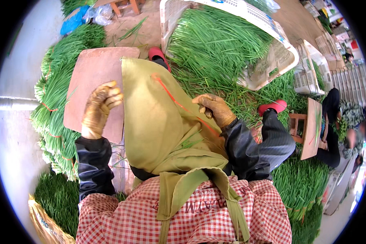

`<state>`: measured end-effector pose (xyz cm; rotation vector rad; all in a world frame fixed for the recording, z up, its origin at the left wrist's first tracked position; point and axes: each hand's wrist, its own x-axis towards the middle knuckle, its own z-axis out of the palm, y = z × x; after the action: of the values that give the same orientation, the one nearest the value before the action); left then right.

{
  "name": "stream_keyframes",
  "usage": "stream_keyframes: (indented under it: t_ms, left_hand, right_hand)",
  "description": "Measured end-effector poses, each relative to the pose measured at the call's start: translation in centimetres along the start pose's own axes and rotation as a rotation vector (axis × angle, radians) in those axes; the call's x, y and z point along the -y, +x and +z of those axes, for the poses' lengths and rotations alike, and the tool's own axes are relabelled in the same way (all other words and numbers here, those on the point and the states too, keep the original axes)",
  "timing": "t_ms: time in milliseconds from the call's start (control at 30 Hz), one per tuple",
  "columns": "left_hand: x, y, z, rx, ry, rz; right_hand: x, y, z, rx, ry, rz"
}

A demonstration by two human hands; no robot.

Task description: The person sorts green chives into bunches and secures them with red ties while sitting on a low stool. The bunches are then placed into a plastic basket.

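Note:
My left hand [99, 107], in a stained yellowish glove, is raised over a pinkish-brown board [89, 69]. Its fingers are loosely bent, with nothing visible between them. Over my lap my right hand [216, 109], gloved the same way, has its fingers curled in; what they hold, if anything, is hidden. A red tie strip [169, 93] lies on the olive apron [146, 122] across my lap, running just below the right fingertips. A few loose green blades [189, 142] rest in the apron's folds.
Tied bundles of long green leaves [55, 118] are stacked at the left. A white crate [286, 51] full of loose greens stands ahead, with more greens [232, 97] strewn on the floor. Another person [333, 126] sits at the right beside a wooden stool [299, 126].

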<state>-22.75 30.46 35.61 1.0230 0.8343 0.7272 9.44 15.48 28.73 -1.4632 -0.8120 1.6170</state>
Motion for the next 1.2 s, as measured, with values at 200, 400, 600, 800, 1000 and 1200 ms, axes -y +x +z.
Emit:
stream_keyframes:
  t_ms: [200,400,600,800,1000,1200]
  left_hand:
    - [1.8,0.4,-3.3,-0.109,-0.150,-0.103]
    - [1.4,1.4,1.8,-0.112,0.006,-0.053]
    - [1.2,5.0,7.3,-0.114,0.596,0.284]
    - [6.9,11.9,11.8,0.458,1.840,0.602]
    - [11.4,12.8,11.4,0.973,1.951,0.014]
    - [12.0,13.6,12.4,0.913,1.836,-0.107]
  right_hand:
    - [-5.8,2.2,6.6,-0.086,0.589,0.310]
    - [-8.9,3.3,5.5,-0.383,0.587,0.120]
    - [-12.5,8.2,-5.2,-0.690,-0.195,0.094]
    - [-19.4,14.0,-7.6,-0.426,-0.923,0.183]
    - [-24.3,18.3,-8.5,-0.239,-1.235,0.237]
    - [-18.8,14.8,-11.0,-0.397,-0.495,0.185]
